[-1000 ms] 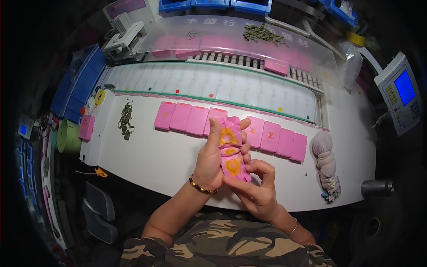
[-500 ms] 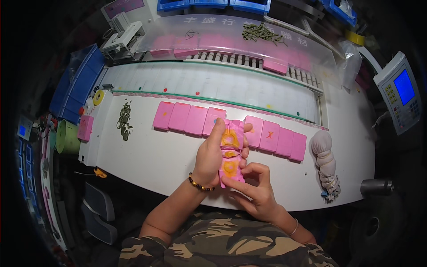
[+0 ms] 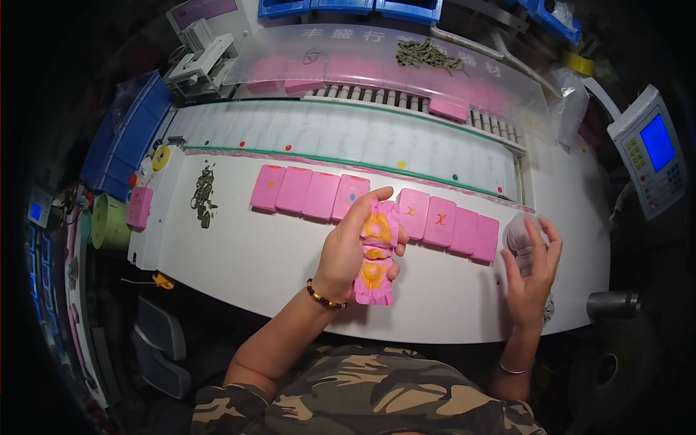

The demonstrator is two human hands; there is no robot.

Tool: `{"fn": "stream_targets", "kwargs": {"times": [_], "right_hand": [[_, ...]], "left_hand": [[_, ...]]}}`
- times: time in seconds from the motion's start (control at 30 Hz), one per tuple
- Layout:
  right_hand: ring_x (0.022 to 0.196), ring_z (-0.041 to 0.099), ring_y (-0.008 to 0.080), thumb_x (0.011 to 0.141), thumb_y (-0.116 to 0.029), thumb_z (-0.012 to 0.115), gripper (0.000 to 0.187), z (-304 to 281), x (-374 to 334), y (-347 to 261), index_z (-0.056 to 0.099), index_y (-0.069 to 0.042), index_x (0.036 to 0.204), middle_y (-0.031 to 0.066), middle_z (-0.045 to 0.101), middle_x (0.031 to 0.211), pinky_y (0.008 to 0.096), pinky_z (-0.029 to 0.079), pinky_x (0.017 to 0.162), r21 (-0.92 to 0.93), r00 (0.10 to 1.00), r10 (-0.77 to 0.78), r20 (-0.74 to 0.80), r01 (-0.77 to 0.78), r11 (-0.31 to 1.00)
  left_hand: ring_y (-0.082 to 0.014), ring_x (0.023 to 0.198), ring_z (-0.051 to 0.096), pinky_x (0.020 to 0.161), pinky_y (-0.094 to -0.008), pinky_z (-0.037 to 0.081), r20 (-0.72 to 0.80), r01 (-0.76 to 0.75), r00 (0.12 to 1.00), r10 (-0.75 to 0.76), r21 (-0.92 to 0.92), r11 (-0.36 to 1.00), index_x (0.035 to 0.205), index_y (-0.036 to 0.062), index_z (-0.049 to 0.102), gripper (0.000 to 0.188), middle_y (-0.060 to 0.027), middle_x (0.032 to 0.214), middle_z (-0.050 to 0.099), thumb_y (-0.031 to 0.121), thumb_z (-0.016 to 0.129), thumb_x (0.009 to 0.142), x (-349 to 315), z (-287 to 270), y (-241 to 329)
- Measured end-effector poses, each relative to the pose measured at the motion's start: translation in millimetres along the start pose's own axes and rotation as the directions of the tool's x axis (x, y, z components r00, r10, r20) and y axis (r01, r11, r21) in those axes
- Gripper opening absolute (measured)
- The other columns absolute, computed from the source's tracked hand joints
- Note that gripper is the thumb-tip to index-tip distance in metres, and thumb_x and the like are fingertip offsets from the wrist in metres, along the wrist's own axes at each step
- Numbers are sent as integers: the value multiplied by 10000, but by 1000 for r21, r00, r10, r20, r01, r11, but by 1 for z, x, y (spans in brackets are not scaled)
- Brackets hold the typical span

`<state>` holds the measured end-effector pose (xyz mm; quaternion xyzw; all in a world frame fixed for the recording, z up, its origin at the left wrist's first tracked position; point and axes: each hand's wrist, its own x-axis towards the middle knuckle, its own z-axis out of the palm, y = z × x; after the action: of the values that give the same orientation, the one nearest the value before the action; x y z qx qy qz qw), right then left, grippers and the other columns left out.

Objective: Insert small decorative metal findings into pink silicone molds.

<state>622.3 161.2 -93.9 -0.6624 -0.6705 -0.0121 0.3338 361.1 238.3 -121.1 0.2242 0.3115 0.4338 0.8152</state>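
Note:
My left hand [image 3: 344, 250] grips a pink rubber mould piece [image 3: 375, 293] from its left side, with the thumb along the top and fingertips showing on the right. Yellow-orange rings and stains mark the hollows on its upward face. Over at the right, my right hand [image 3: 534, 270] is raised with its fingers apart and nothing visible in it. It overlaps a greyish-white wrapped cloth bundle [image 3: 518, 235]; whether it touches the cloth I cannot tell. Beyond the held piece, several pink blocks [image 3: 291, 190] stand in a row, some with orange or blue marks.
A white conveyor belt [image 3: 326, 130] with coloured dots runs behind the white table [image 3: 239, 243]. Dark green strips [image 3: 204, 196] lie at the left. Blue bins [image 3: 123, 138] and a green bucket [image 3: 110, 223] flank that side. A control panel [image 3: 658, 145] and a dark cylinder [image 3: 614, 304] are at the right.
My right hand has let go of the pink mould piece's lower end and swung right to the cloth bundle. My left hand still holds the piece. The belt's dots have shifted left.

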Motion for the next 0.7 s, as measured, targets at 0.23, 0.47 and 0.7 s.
{"fn": "stream_targets", "kwargs": {"times": [0.23,0.47,0.7], "right_hand": [[1294,442,388,729,7,712,796,-19,6,43,386,-79,1451,210,420,1414,407,372,1078,12,929,174,326,-188,982],[1288,459,357,691,62,680,836,-12,11,47,365,-38,1458,209,464,1400,390,369,1086,457,855,349,384,-505,733],[1226,501,377,673,58,735,838,-21,16,-28,392,2,1435,214,450,1436,430,412,1009,-122,978,-102,-182,80,989]], "left_hand": [[-217,724,589,478,-347,515,62,27,998,-28,26,999,1404,50,360,492,-145,844,602,368,331,1030,1,2,-3],[-193,786,614,508,-335,547,92,51,994,-55,44,998,1348,74,437,461,-131,871,606,393,323,1035,-1,1,-7],[-203,759,615,494,-344,541,89,110,989,-115,62,992,1326,77,460,428,-130,878,610,357,314,1037,-1,6,-15]]}}
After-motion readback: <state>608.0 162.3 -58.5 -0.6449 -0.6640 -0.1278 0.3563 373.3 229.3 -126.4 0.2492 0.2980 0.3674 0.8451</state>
